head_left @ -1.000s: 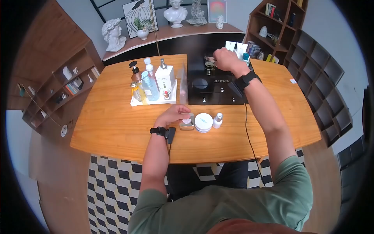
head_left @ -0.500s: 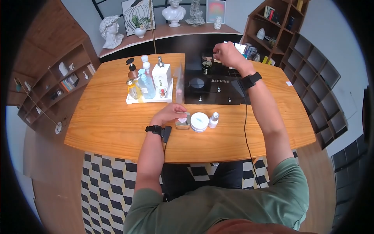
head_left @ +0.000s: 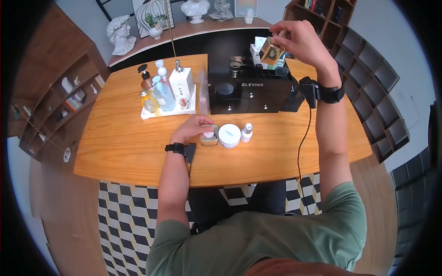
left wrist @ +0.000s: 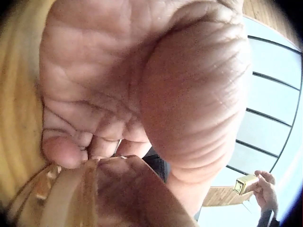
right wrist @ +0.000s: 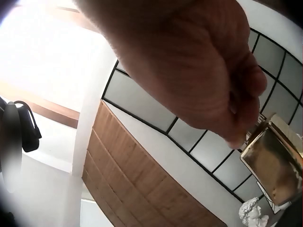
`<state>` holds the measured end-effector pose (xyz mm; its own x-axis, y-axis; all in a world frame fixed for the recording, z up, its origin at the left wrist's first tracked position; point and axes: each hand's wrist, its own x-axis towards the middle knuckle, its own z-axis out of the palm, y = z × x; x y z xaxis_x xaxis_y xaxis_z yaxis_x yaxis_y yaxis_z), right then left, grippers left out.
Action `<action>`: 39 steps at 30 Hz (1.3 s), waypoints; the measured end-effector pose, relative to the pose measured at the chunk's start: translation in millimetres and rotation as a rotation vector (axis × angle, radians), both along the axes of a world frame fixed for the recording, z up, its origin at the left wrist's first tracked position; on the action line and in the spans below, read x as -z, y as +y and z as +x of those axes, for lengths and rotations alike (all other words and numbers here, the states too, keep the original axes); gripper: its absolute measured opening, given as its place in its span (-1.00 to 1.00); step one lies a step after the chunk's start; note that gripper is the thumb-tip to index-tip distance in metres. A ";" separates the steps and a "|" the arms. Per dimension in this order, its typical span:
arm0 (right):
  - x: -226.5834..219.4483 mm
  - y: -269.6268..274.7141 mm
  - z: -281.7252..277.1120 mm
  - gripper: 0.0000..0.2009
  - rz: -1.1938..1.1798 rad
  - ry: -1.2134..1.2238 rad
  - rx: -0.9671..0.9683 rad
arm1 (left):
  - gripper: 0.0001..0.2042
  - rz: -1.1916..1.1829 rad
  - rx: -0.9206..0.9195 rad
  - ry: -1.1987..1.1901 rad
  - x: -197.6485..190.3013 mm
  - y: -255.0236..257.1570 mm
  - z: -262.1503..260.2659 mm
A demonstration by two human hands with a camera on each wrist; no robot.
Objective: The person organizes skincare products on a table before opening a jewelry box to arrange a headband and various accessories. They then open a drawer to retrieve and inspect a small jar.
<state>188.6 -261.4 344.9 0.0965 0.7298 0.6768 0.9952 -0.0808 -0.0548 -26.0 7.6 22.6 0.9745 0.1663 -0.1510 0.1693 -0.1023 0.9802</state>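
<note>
My right hand (head_left: 306, 45) is raised above the right end of the black organizer (head_left: 253, 97), pinching a shiny gold square bottle (head_left: 271, 53) near its top. The bottle hangs tilted, and its mirror-like side (right wrist: 272, 163) shows in the right wrist view. My left hand (head_left: 189, 129) rests on the table with its fingers curled round a small square glass bottle (head_left: 209, 139) with a pale pink flower-like top. In the left wrist view, fingertips (left wrist: 64, 151) sit at that bottle's reflective wall. Right beside it stand a round white jar (head_left: 229, 135) and a small white bottle (head_left: 247, 133).
A white tray (head_left: 145, 116) with several pump bottles stands at the left. Inside the organizer sit a small dark jar (head_left: 235, 69) and, at its back right, white tubes (head_left: 260, 42). A black cable (head_left: 300, 152) runs from my right wrist down over the table edge.
My right hand has risen up and to the right out of the organizer, and the gold bottle has come into view in its fingers. My left hand stays at the glass bottle.
</note>
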 end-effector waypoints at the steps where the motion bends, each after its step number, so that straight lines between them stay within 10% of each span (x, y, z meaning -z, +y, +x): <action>1: -1.3 -5.9 -3.9 -0.75 -0.003 0.006 0.008 | -0.71 0.008 -0.009 0.027 -7.6 -2.9 -3.2; 10: 47.3 -42.9 -7.9 -0.79 -0.254 0.078 0.139 | -0.72 -0.015 -0.026 0.049 -4.0 -2.5 -2.4; 18: 187.6 -50.8 13.4 -0.80 -0.491 0.207 0.208 | -0.73 0.045 -0.020 0.060 -15.5 -8.5 -3.3; 39: 220.3 -40.0 -34.1 -0.88 -0.509 0.486 -0.004 | -0.68 0.072 -0.012 0.059 -7.6 -4.8 -0.6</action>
<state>154.5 -301.4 124.5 0.2979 0.9455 0.1317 0.8678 -0.2107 -0.4501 -26.6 2.7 30.2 0.9622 0.1901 -0.1951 0.2279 -0.1697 0.9588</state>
